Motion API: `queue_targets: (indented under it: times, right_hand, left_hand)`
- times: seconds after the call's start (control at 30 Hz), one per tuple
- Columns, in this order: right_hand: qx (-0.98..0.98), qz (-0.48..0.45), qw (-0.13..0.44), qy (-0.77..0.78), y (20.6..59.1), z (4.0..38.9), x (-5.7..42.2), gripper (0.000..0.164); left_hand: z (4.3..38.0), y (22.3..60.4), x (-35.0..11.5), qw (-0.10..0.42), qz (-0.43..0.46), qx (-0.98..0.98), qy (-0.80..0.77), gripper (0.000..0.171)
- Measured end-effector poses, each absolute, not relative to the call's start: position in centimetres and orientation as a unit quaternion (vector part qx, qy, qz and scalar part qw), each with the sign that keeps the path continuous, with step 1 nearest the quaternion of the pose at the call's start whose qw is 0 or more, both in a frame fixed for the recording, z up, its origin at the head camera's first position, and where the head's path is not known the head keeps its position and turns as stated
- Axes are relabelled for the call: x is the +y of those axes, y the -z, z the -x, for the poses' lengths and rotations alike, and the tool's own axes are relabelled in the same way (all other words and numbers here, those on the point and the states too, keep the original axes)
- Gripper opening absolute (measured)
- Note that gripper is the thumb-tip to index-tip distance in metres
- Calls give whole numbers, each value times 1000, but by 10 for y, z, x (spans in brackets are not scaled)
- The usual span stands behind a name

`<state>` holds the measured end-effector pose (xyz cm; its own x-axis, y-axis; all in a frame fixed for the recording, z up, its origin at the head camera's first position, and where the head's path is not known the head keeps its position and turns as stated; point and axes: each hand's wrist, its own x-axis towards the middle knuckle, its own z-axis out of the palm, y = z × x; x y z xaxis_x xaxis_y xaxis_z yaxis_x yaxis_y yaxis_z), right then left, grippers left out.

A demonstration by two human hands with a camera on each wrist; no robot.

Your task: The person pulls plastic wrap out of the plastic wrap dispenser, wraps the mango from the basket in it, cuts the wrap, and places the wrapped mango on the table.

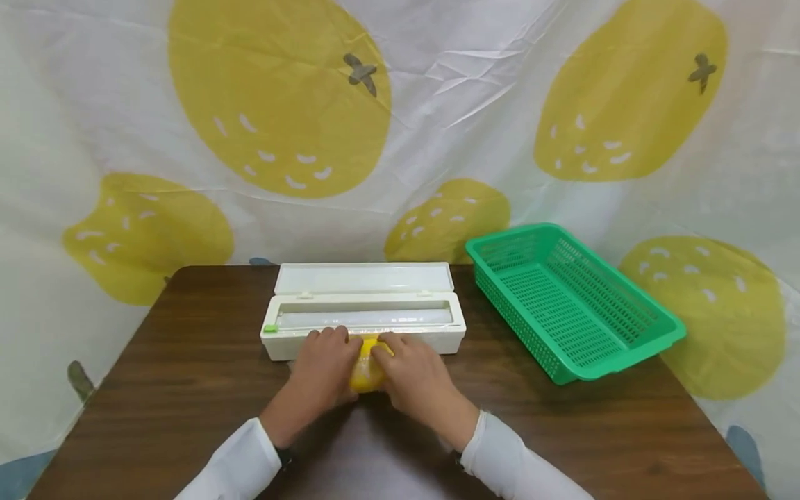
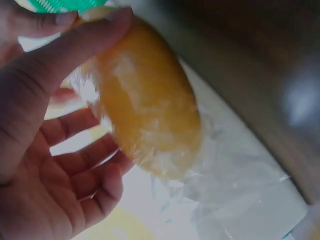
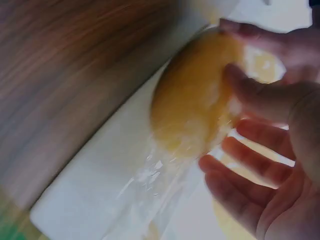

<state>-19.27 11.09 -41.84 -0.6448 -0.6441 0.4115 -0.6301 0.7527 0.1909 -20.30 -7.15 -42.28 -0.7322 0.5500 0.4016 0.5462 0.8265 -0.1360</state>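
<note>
The yellow fruit (image 1: 367, 369) sits between the left hand (image 1: 323, 369) and the right hand (image 1: 417, 373), just in front of the white box (image 1: 437, 342) on the bench (image 1: 187, 396). The two hands make a joint grip, narrowed around the fruit: both thumbs press on its face, while the other fingers bend in along its edge. In the wrist views the thumbs lie toward one end of the fruit, and the rest of it bulges out past them. Clear film (image 3: 155, 175) wraps it and runs on across the box, whose lid (image 1: 362, 278) stands raised behind a white roll (image 1: 362, 318). A green basket (image 1: 512, 309) lies to the right, well apart from the grip.
</note>
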Motion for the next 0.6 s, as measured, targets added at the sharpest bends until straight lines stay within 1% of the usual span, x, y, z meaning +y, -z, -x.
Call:
queue_targets:
  times: [0.07, 0.13, 0.2, 0.27, 0.47, 0.6]
  right_hand:
    - [-904, -344, 253, 29, 418, 189, 110, 49]
    - [-903, -340, 259, 45, 417, 186, 108, 56]
    - [-903, -338, 258, 61, 416, 186, 107, 66]
    - [-903, -336, 256, 74, 416, 186, 105, 71]
    - [-903, -334, 256, 86, 416, 187, 103, 78]
    - [-903, -332, 254, 96, 419, 187, 101, 81]
  left_hand:
    - [206, 417, -72, 201, 293, -935, 8, 67]
    - [208, 412, -73, 184, 290, -939, 16, 66]
    - [211, 407, -73, 169, 286, -943, 22, 62]
    - [214, 403, -73, 152, 285, -946, 30, 59]
    - [220, 397, -76, 112, 284, -950, 63, 52]
    - [222, 394, -77, 86, 286, -951, 82, 51]
